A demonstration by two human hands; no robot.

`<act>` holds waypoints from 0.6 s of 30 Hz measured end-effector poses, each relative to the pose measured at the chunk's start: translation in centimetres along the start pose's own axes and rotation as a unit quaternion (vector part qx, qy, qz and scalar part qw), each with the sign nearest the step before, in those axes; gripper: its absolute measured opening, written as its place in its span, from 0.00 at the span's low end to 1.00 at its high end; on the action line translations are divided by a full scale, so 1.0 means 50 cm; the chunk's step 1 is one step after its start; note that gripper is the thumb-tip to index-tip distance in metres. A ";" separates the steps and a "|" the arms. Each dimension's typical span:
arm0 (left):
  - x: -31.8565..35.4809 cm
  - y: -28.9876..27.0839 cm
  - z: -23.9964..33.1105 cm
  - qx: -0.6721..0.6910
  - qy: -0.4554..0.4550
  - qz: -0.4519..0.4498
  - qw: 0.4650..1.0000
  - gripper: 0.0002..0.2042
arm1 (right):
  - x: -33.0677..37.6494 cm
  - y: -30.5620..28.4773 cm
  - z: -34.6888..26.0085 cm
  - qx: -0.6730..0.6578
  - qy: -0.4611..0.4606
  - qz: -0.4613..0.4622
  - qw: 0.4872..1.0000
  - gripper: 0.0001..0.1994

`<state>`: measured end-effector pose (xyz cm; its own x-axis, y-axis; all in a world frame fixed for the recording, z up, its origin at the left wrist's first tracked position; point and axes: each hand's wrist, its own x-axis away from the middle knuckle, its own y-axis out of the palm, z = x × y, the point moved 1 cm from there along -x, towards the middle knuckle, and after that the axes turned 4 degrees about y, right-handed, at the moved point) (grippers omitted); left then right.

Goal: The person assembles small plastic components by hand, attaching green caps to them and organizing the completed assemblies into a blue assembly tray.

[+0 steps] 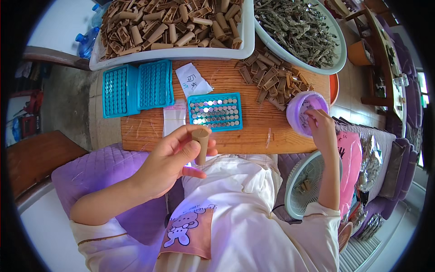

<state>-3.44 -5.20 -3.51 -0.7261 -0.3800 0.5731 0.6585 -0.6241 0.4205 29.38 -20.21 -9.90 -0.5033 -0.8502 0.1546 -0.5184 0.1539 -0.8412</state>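
My left hand [174, 154] grips a brown plastic cylinder [201, 147] upright between thumb and fingers, above my lap at the table's front edge. My right hand [321, 127] reaches down into a small purple tub [294, 119] at the table's right side. Its fingers are pinched together over small greyish pieces there; what they hold is too small to make out. Just beyond my left hand lies a blue tray [241, 111] with rows of silver button cells [213, 109]. A loose heap of brown plastic shells [272, 79] spreads beside the tub.
A big white bin [247, 43] of brown cylinders and a pale basin [340, 54] of dark, shiny strips stand at the back. Blue trays [121, 90], a paper slip [190, 78] and a plastic bag [174, 119] lie leftward. A white basket [294, 190] sits by my right forearm.
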 end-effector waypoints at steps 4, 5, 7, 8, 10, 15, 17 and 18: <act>0.001 0.000 -0.003 -0.001 -0.050 -0.001 0.999 0.17 | -0.051 0.026 0.011 0.087 -0.090 0.019 0.992 0.12; 0.001 0.002 -0.002 0.005 -0.058 0.007 0.998 0.16 | -0.061 0.031 0.022 0.103 -0.079 -0.020 0.991 0.11; 0.002 -0.002 -0.008 0.016 -0.066 0.015 0.998 0.16 | -0.067 0.033 0.025 0.119 -0.067 -0.059 0.989 0.11; 0.001 -0.004 -0.010 0.027 -0.072 0.024 0.997 0.15 | -0.069 0.029 0.022 0.124 -0.076 -0.063 0.987 0.11; 0.000 -0.006 -0.007 0.022 -0.075 0.030 0.996 0.15 | -0.070 0.017 0.012 0.128 -0.084 -0.068 0.986 0.11; -0.001 -0.011 -0.007 0.025 -0.071 0.033 0.997 0.14 | -0.053 -0.016 -0.001 0.034 -0.022 -0.031 0.999 0.11; -0.003 -0.011 -0.010 0.031 -0.074 0.036 0.996 0.14 | -0.050 -0.023 0.000 -0.001 0.021 -0.024 0.999 0.12; -0.004 -0.011 -0.011 0.037 -0.077 0.040 0.996 0.14 | -0.050 -0.023 0.004 -0.001 0.022 -0.025 0.999 0.12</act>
<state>-3.76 -5.17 -4.24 -0.6364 -0.3140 0.7046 0.7294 -0.5422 0.4172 31.36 -18.36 -9.44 -0.5067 -0.8340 0.2184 -0.5450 0.1136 -0.8307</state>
